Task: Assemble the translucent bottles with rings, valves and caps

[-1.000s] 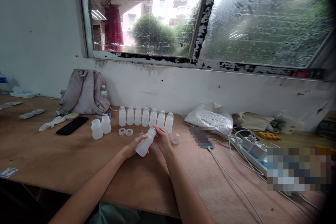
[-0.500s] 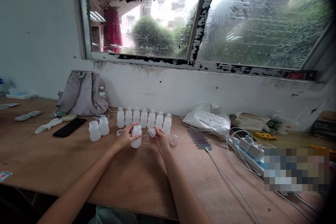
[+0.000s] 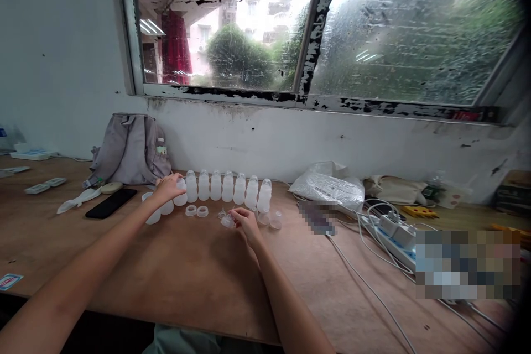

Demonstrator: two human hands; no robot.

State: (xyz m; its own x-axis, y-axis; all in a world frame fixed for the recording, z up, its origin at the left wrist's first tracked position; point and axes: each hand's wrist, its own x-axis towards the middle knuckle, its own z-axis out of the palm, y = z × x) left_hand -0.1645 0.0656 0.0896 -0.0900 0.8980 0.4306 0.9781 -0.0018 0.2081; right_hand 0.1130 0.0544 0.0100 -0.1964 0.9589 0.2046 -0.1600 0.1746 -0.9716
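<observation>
My left hand is closed around a frosted white baby bottle without a cap, at the left end of a row of bottles. Under my left forearm stand two more uncapped bottles, partly hidden. My right hand pinches a small clear part low over the table; its exact kind is too small to tell. Just behind it lie other small clear pieces. Two screw rings rest between my hands. Clear dome caps sit to the right of my right hand.
Several capped baby bottles stand in a row near the wall. To the left are a black phone and a grey backpack. A plastic-wrapped package, a power strip and cables occupy the right side.
My left hand has carried the bottle left and back to the row's end. My right hand has moved slightly left and lower. Two rings now lie side by side in front of the row.
</observation>
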